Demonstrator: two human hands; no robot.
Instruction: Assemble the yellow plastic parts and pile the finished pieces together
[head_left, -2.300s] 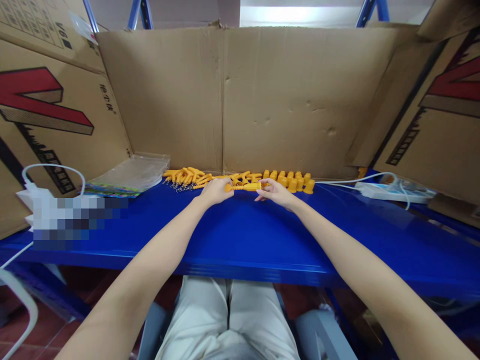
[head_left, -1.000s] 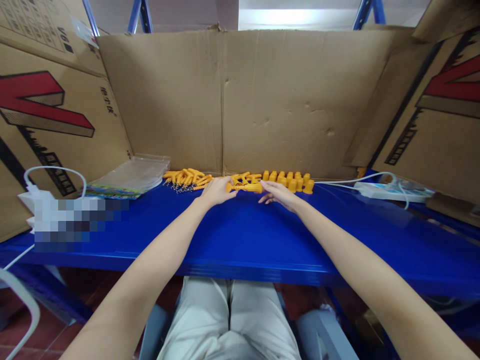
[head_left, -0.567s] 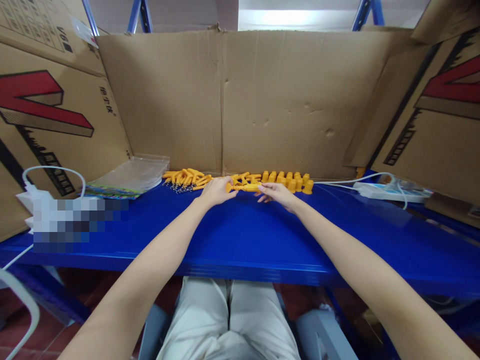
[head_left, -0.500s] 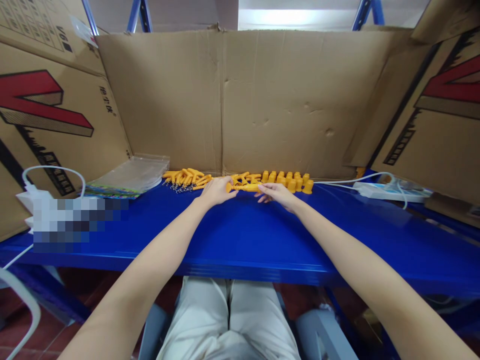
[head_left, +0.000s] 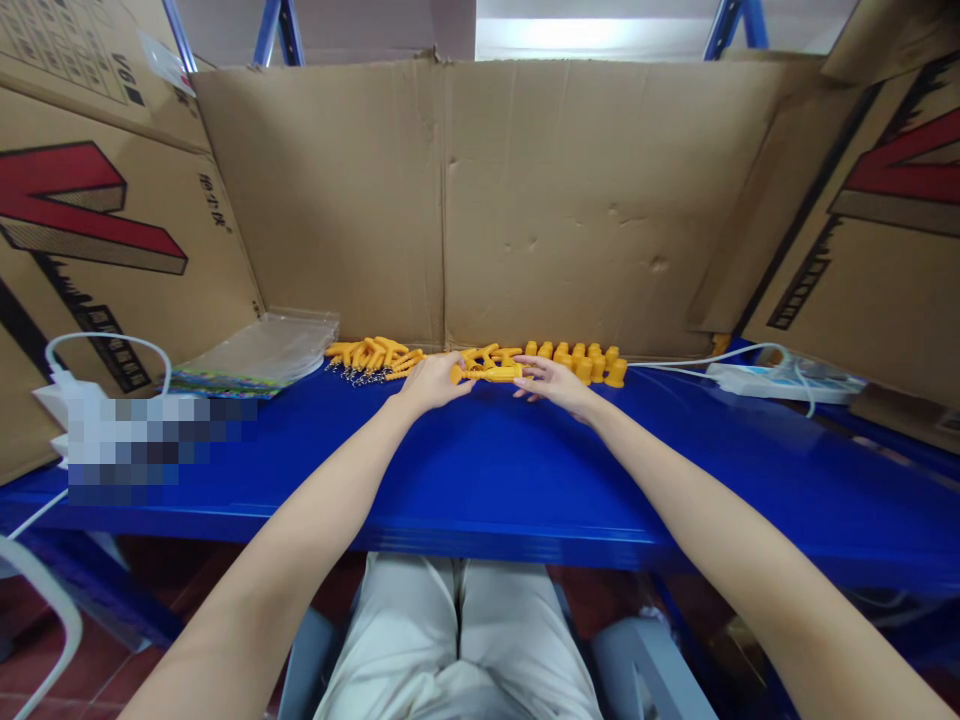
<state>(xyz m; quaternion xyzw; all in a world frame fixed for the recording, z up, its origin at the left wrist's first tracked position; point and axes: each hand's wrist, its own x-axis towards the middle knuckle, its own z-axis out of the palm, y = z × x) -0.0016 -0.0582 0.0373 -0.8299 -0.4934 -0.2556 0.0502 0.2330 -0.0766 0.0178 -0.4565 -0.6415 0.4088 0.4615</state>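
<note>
Both my arms reach across the blue table (head_left: 487,470) to a row of small orange plastic parts by the cardboard wall. My left hand (head_left: 433,382) is curled, its fingertips pinching the left end of a long orange piece (head_left: 491,374). My right hand (head_left: 553,383) pinches the right end of the same piece, with its other fingers loosely bent. Orange cap-shaped parts (head_left: 581,361) stand just right of my right hand. A pile of orange stick parts with metal keyrings (head_left: 373,357) lies left of my left hand.
Clear plastic bags (head_left: 259,350) lie at the back left. A white charger with cable (head_left: 71,385) sits at the left edge, and a white power strip (head_left: 780,380) at the right. Cardboard walls (head_left: 525,200) enclose the table on three sides.
My hands stay at the same spot holding the orange piece. My right hand's fingers have shifted slightly along its end, and the piece has turned a little.
</note>
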